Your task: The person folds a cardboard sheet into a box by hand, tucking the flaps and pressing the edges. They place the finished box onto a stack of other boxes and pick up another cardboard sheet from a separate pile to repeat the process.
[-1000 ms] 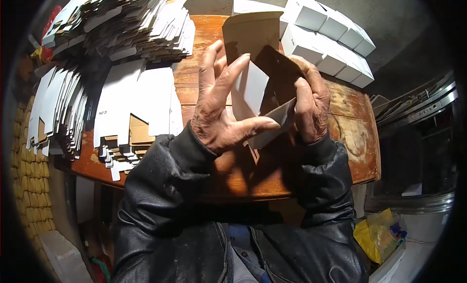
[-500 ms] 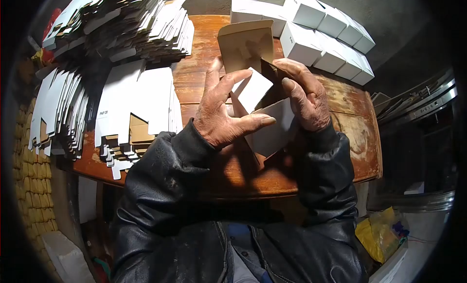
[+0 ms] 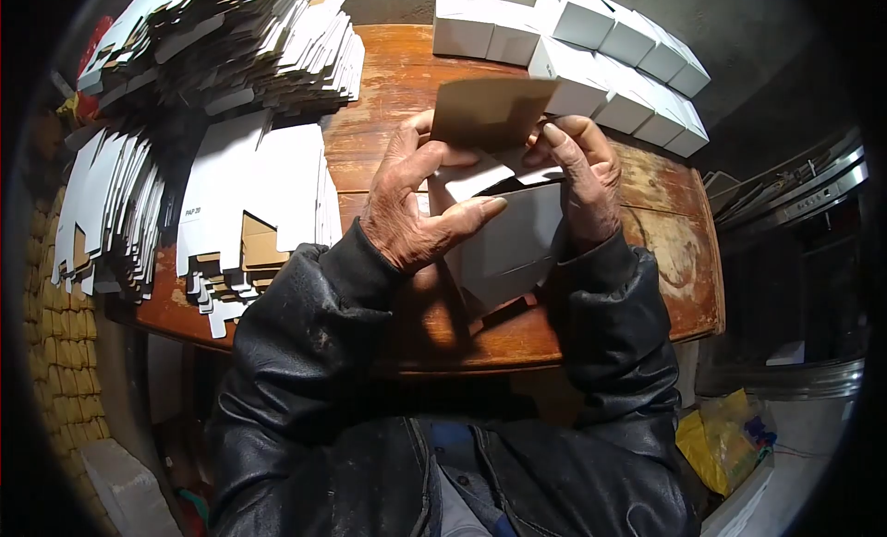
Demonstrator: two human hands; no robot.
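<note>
A partly folded white carton [image 3: 511, 241] is held between my two hands above the wooden table. Its large brown-lined flap [image 3: 494, 112] stands up at the far side, and two smaller white flaps are folded inward. My left hand [image 3: 411, 195] grips the left side, thumb along the near edge and fingers behind the raised flap. At the right, my right hand [image 3: 587, 177] pinches the carton's right corner and small flap between thumb and fingers; some of its fingertips are hidden.
Flat white cartons [image 3: 222, 181] lie stacked at the left of the table [image 3: 393, 75], with a taller pile [image 3: 268, 52] behind them. Folded white boxes [image 3: 564, 71] stand in rows at the back right. A yellow bag [image 3: 711, 449] is low at the right.
The large flap has tilted toward me, and the right small flap is now folded inward. My right hand's fingers have closed in near that corner. My left hand has shifted slightly left.
</note>
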